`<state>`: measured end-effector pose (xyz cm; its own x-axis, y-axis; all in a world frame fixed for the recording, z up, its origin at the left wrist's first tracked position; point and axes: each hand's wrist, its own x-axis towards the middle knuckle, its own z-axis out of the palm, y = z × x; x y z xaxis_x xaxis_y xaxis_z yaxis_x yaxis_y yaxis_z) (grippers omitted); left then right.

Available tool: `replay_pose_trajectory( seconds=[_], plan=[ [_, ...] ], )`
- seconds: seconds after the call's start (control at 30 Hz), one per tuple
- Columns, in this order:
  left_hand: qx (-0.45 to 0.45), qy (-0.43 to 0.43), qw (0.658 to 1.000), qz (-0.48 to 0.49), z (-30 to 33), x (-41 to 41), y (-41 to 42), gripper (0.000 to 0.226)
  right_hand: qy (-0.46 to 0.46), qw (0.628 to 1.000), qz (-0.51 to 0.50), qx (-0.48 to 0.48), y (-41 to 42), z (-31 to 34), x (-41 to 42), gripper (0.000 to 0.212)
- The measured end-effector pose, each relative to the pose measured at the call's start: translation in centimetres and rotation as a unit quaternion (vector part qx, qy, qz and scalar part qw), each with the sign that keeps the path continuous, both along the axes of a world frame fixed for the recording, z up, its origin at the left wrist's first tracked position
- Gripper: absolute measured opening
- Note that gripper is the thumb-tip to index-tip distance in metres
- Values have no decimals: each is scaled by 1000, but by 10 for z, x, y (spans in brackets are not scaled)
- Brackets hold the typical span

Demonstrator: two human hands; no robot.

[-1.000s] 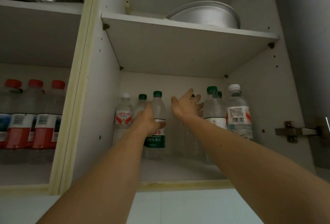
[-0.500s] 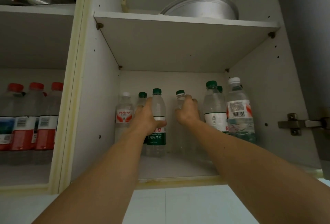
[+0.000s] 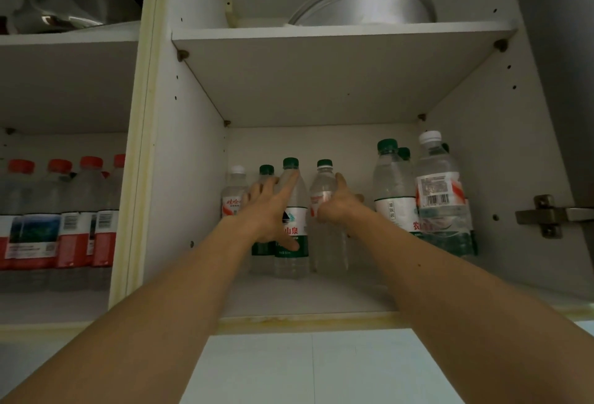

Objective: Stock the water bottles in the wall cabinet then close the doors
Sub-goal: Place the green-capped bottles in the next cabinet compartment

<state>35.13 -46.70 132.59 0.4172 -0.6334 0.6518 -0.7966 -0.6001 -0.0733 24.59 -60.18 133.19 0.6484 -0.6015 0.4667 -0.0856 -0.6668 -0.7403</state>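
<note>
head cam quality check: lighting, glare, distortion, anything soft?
Head view: dim, flat light; glare streak on the steel bowl upper left; wide-angle bends the cabinet divider; red-capped bottles at the left edge look soft, the green-label bottle sharper.

left hand (image 3: 268,210): fingers spread, straight | right hand (image 3: 337,202): fingers curled, thumb up

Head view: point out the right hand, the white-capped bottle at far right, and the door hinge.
right hand (image 3: 334,207), head view, back of the hand.
white-capped bottle (image 3: 437,193), head view, its barcode label.
door hinge (image 3: 546,215), head view, metal mounting plate.
</note>
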Motion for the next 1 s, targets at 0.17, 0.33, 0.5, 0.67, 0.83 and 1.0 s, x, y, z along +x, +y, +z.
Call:
replay_pose_trajectory(
  seconds=[0.17,0.33,0.5,0.67,0.83,1.0],
  plan=[
    [17,-53,998,14,6,10,-1,152,59,998,19,-34,-4,4,-5,115],
    [25,-79,996,19,7,23,-9,149,17,998,54,26,-13,-1,1,113],
    [24,-104,994,27,6,34,-19,146,13,1000,16,11,-17,-6,9,79],
    [20,-161,985,64,-1,29,-27,141,16,1000,-4,15,-16,-8,13,85],
    [34,-203,972,110,-6,25,-30,135,46,999,-3,-5,-16,-13,11,108],
    [40,-204,971,118,-8,24,-29,136,38,998,-35,-47,-10,-19,13,110]
  ],
)
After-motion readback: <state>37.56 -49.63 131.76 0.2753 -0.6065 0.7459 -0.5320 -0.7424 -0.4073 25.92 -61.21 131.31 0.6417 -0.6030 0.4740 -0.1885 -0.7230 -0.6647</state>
